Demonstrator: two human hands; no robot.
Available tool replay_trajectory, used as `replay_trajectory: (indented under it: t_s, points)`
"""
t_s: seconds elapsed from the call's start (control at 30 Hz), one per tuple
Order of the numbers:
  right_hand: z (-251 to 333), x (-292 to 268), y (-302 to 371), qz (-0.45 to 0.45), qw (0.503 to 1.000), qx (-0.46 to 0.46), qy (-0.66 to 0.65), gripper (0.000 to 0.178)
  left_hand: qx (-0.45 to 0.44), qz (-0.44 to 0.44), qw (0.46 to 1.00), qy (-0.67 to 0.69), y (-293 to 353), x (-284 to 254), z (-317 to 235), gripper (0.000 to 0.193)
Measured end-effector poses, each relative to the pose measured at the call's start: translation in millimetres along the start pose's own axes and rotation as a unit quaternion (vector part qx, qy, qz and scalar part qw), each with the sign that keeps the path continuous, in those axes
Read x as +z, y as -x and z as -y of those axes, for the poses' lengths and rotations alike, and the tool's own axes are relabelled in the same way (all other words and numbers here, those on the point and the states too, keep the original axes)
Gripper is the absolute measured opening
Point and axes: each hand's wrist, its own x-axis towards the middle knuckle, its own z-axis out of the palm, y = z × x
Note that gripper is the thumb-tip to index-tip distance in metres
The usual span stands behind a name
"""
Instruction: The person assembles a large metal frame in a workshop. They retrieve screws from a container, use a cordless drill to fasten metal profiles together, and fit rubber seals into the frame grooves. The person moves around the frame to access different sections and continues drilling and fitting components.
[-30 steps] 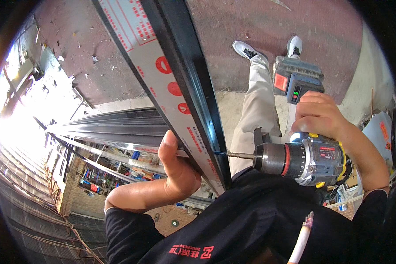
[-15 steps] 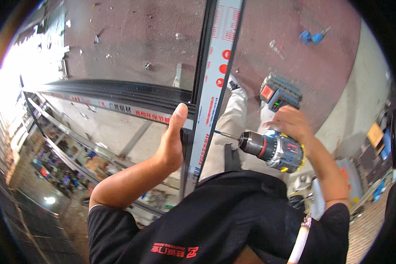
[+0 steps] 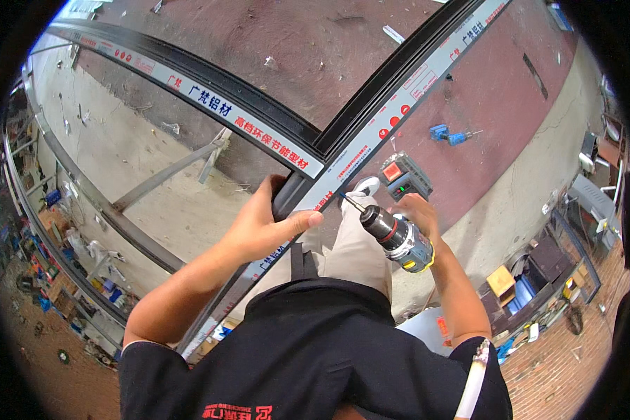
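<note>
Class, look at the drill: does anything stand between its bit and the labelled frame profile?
Nothing visible does: the drill bit ends right at the frame profile, though whether they touch is unclear. The left hand, on that profile, lies clear of it.

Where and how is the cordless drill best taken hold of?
Probably by its handle, between the motor body and battery pack, from the person's right, as the right hand does: the bit points left toward the frame, so that keeps fingers clear.
</note>
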Motion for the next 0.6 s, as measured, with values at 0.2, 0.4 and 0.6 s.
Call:
replay_trajectory:
  t_s: [0.2,0.4,0.6]
  points:
    - [8,-2,-5,0.004,0.998,0.026,-0.056,0.046,0.005,-0.003,1.000,0.016,1,2,-2,0.090]
    - [15,-19,-7,0.005,0.994,-0.005,0.112,0.040,-0.031,0.011,0.999,-0.008,1,0,2,0.092]
    - [17,-14,-6,0.007,0.996,-0.002,0.094,0.027,0.061,-0.033,0.996,-0.060,-1,2,5,0.087]
